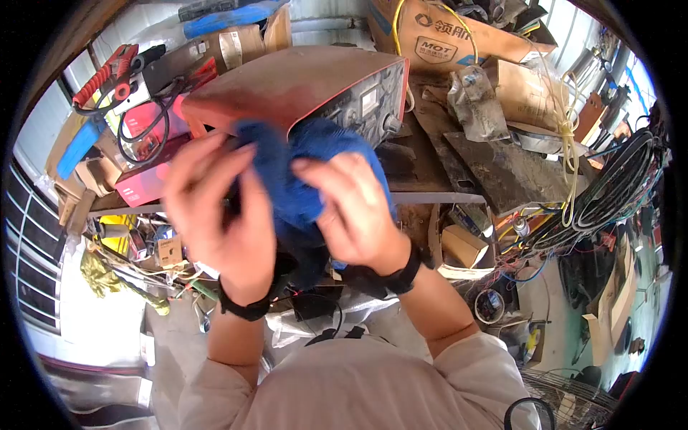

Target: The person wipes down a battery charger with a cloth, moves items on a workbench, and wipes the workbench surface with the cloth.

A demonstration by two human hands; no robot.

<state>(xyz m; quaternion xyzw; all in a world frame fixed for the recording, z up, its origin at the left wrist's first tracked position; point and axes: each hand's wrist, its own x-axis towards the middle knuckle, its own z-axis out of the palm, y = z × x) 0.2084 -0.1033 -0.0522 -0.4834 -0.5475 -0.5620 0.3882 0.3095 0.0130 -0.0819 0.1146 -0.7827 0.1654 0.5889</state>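
Note:
A crumpled dark-blue cloth (315, 161) hangs between my two hands, in front of the red machine (279, 82). My right hand (358, 211) pinches the cloth on its right side, fingers and thumb bent inward. Blurred by motion, my left hand (226, 208) has curled fingers at the cloth's left edge and appears to grip it. The cloth covers the lower left of the machine's front panel (369, 104), where a small display and knobs show. Both wrists wear black bands.
The machine stands on a cluttered shelf beside a cardboard box (437, 36) and a dusty metal plate (519, 168). Pink boxes (143, 175) and a red-handled clamp (107, 75) lie at left. Bundled black cables (623, 179) hang at right. Boxes and wires fill the lower shelf.

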